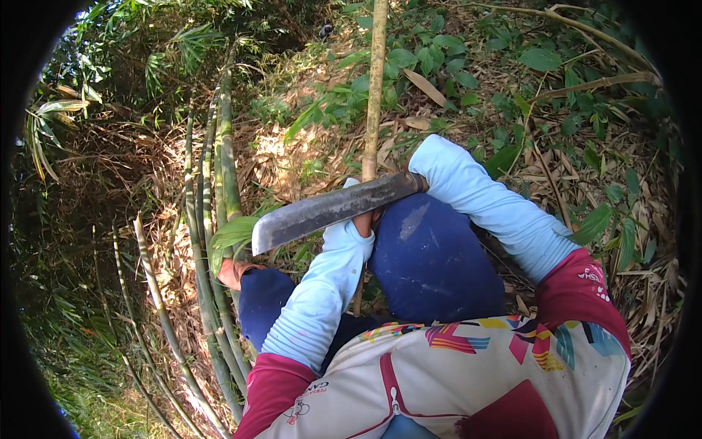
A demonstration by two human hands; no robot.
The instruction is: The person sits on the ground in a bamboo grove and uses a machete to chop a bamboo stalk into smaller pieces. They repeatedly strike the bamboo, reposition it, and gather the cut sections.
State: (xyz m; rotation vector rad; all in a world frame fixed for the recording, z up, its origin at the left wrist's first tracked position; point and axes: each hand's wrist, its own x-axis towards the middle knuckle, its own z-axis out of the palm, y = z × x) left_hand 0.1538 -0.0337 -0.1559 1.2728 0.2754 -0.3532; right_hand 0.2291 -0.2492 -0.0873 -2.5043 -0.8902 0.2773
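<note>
A machete with a broad dark blade lies across the view above my knees, its squared tip toward the left. My right hand is closed on its handle, mostly hidden by the light blue sleeve. Behind the blade, my left hand is wrapped round a yellowish bamboo pole, and only part of that hand shows. The pole runs from the far edge down between my legs, partly hidden by the blade and my left sleeve. The blade passes in front of the pole; whether they touch I cannot tell.
Green bamboo stems stand close on my left, beside my bare foot. A thinner cut stem leans farther left. Dry leaves cover the ground. Leafy plants and a bent dry branch are at the far right.
</note>
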